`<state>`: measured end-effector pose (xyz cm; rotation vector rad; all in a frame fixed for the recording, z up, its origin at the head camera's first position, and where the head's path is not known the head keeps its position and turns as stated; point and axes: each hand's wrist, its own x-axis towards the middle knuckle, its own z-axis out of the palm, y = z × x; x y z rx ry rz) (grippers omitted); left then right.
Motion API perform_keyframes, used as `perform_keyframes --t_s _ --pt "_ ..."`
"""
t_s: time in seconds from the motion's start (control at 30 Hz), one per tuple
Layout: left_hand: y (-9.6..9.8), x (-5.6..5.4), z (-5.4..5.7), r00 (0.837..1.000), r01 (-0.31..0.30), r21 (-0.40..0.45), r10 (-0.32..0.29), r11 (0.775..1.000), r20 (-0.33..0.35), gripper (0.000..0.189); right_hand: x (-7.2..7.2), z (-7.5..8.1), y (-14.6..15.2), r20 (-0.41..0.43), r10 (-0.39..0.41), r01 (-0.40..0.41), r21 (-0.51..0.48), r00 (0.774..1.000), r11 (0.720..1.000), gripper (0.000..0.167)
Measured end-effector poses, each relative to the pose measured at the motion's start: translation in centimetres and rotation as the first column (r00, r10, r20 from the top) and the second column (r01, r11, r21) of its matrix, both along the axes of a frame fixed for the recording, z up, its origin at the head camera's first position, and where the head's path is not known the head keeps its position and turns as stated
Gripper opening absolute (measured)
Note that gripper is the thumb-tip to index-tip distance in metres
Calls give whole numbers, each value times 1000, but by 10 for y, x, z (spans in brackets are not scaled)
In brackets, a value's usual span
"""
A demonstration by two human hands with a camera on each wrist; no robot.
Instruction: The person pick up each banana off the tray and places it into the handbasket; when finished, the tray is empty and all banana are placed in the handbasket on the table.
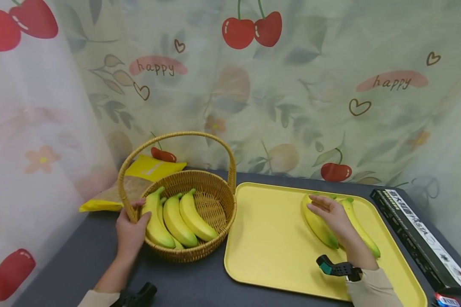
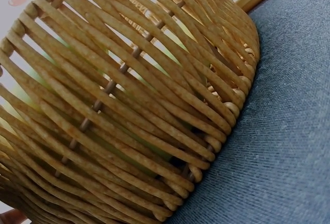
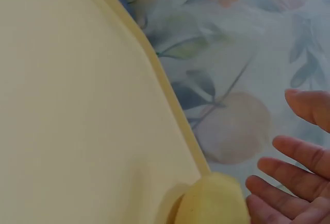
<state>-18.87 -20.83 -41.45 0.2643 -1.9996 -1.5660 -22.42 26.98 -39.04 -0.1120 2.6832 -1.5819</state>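
Note:
At the left, my left hand [image 1: 131, 232] grips the wicker basket [image 1: 188, 255] where its handle meets the rim, thumb over the edge. Inside the basket lie several yellow-green bananas [image 1: 179, 221], side by side. The left wrist view is filled by the basket's woven wall [image 2: 118, 90], with a fingertip at the lower left corner. Over the right part of the yellow tray [image 1: 269, 238], my right hand [image 1: 336, 217] hovers with fingers extended above bananas [image 1: 319, 226] lying there. In the right wrist view these fingers are spread beside a banana's end [image 3: 212, 201], holding nothing.
Behind the basket leans a yellow packet [image 1: 150, 168] with a clear section. A long black box [image 1: 418, 238] lies along the tray's right side, with a small red and blue item [image 1: 447, 299] in front. A printed curtain [image 1: 253, 106] hangs behind the dark table [image 1: 184, 285].

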Motion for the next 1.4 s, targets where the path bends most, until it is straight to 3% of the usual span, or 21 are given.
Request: perform_keyframes --t_s 0.23,0.4,0.63,0.9,1.4 --pt "1 0 3 1000 7 3 -7 1000 2 27 -5 -13 2 -11 -39 39 -27 999 999 61" --pt "1 0 4 1000 5 9 -5 1000 -4 26 -9 -22 -4 -47 -56 56 6 997 998 59" --pt "-1 0 2 1000 -5 17 5 1000 -16 25 -13 -37 -9 -120 1 10 88 993 996 59" --pt "-1 0 2 1000 -5 20 5 1000 -24 26 -15 -44 -9 -155 59 -32 170 986 985 63" --pt "1 1 2 1000 -6 21 6 1000 -2 26 -12 -44 -12 -206 49 0 230 977 973 60"
